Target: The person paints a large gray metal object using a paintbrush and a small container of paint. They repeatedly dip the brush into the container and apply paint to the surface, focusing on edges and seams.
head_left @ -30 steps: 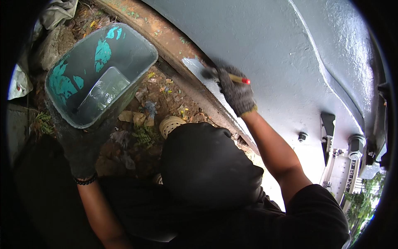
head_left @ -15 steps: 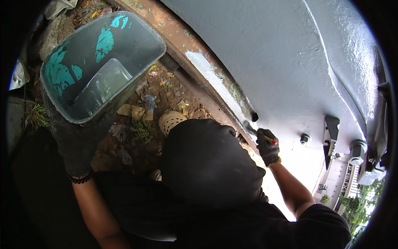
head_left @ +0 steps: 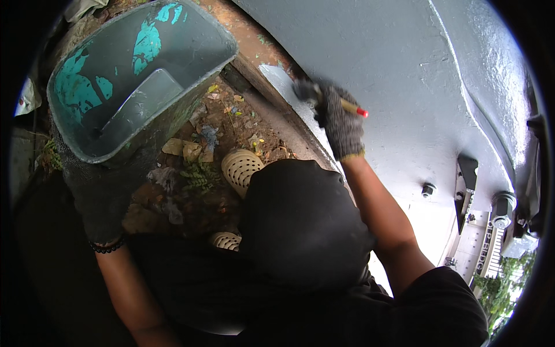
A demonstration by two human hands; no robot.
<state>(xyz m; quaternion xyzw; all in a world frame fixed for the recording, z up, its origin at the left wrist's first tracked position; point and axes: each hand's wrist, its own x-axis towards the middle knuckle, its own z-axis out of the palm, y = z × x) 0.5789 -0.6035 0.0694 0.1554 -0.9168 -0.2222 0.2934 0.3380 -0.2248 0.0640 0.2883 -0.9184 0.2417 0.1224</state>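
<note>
In a dark knitted glove, my left hand (head_left: pixel 104 196) holds a grey plastic tub (head_left: pixel 191 87) by its near side; the fingers are mostly hidden under it. Patches of turquoise show on the tub's inner wall, and a little shiny liquid lies inside. My right hand (head_left: pixel 342 124), in a grey knitted glove, is closed around a paintbrush (head_left: pixel 354 108) with a red-tipped handle. The brush head, blurred by motion, is over the upper part of a narrow ledge (head_left: pixel 277 78), partly coated light grey. Beside it rises a large grey-painted surface (head_left: pixel 393 75).
Littered soil (head_left: pixel 231 124) with leaves and scraps lies under the tub. Cream perforated clogs (head_left: pixel 241 169) stand near a rounded black shape (head_left: pixel 306 225). Bolts (head_left: pixel 503 209) and a black bracket (head_left: pixel 466 182) stick out at the right.
My right hand has moved up and left along the ledge with the paintbrush. The tub has shifted slightly upward in my left hand, and its tilt has changed a little.
</note>
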